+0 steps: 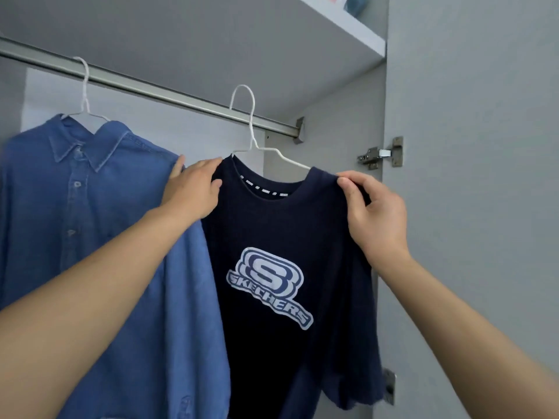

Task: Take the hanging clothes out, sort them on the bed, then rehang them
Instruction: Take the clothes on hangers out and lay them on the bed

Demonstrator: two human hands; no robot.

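A navy T-shirt (272,237) with a pale printed logo hangs on a white wire hanger (251,128) hooked over the metal closet rail (181,96). My left hand (193,189) grips the shirt's left shoulder. My right hand (372,213) pinches the right shoulder between thumb and fingers. The hanger's right arm shows bare above the collar. To the left, a blue denim button shirt (90,222) hangs on a second white hanger (84,98) on the same rail, touching my left forearm.
A white shelf (348,28) runs above the rail with some items at its top right. The open closet door (472,146) stands close on the right, with metal hinges (381,154) on its edge. The rail ends at a bracket (298,131).
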